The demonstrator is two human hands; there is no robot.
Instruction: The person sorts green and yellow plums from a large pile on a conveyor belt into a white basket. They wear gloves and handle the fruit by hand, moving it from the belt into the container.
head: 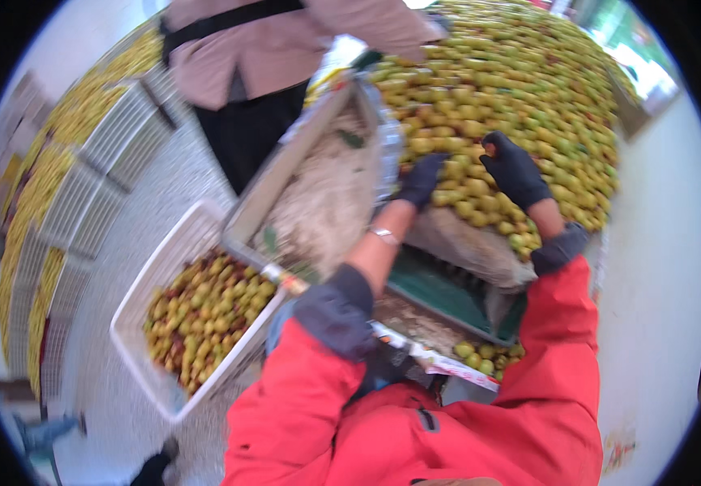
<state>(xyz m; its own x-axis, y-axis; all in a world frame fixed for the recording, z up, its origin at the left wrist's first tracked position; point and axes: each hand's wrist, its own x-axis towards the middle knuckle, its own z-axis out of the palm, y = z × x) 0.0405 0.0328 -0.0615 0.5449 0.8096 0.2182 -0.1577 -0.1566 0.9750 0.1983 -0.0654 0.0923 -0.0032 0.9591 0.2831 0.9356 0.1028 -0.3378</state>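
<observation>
A large heap of small yellow-green fruit (508, 79) spreads in front of me, some of it reddish. My left hand (423, 179), in a dark glove, rests at the heap's near left edge; whether its fingers hold a fruit is hidden. Over the fruit to its right is my right hand (514, 170), also gloved, with a reddish-brown fruit (489, 147) between thumb and fingers. Below both hands, a grey cloth (466, 246) lies along the heap's near edge, above a green tray (435, 291). A few green fruit (478, 357) sit near my right sleeve.
A white plastic basket (144, 370) of yellow and brownish fruit stands at lower left. Beside it, a long shallow trough (320, 200) holds leaf scraps. Another person in a pink top (253, 54) stands at upper left. Stacked crates (71, 200) of fruit line the far left.
</observation>
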